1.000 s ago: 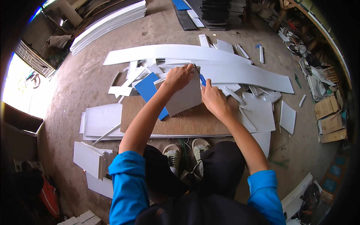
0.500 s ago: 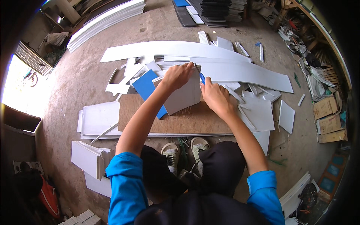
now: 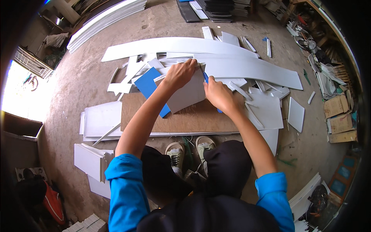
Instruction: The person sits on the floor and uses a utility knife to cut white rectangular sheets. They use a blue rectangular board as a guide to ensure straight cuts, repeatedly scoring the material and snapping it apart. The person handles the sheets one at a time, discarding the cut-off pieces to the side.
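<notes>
My left hand grips the top edge of a white foam board, holding it tilted up on a brown wooden board. Closed around a blue-handled utility knife, my right hand is at the foam board's right side. The knife's blade meets the upper right edge of that board, close to my left fingertips. A blue board leans behind the white one, partly covered by it and by my left forearm.
Long curved white sheets and many white offcuts lie beyond the wooden board. White sheets are underneath it. A stack of white pieces sits at left, cardboard boxes at right. Dark sheets are piled far off.
The whole view has shifted slightly. The knife stands a little steeper, and the lower end of its handle now shows beneath my right hand. My left hand keeps its grip.
</notes>
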Motion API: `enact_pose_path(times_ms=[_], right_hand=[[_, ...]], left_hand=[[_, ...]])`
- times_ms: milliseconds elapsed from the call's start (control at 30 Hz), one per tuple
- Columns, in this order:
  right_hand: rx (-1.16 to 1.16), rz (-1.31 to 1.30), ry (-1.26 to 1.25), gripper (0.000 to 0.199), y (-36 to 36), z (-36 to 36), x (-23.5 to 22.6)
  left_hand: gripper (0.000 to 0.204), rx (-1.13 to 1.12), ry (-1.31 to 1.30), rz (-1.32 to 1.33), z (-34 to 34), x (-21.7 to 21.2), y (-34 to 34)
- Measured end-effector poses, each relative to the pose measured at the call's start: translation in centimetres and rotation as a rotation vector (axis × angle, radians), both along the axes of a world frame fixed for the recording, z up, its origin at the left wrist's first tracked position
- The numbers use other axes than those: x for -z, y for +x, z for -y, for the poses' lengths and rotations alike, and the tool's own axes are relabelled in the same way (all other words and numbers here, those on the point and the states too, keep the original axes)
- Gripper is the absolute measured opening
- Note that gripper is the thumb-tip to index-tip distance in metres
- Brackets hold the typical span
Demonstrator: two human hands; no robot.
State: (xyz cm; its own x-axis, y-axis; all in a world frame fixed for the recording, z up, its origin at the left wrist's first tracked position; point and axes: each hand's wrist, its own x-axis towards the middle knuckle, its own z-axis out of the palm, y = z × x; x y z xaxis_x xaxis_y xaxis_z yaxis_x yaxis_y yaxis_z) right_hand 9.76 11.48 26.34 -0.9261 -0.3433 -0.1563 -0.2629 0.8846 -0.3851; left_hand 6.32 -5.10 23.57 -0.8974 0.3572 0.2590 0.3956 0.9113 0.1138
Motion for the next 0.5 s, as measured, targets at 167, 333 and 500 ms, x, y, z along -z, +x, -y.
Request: enact_pose_path(times_ms=[167, 333, 500], right_hand=[[-0.003, 0.055, -0.029, 0.030, -0.8, 0.3, -0.2], [0.008, 0.147, -0.006, 0.029, -2.6, 0.8, 1.0], [0.021, 0.312, -0.009, 0.030, -2.6, 1.3, 0.8]], left_hand=[[0.024, 0.043, -0.009, -0.021, 0.0, 0.2, 0.0], [0.026, 0.067, 0.008, -0.042, -0.4, 0.5, 0.2], [0.026, 0.052, 0.001, -0.019, -0.2, 0.4, 0.3]])
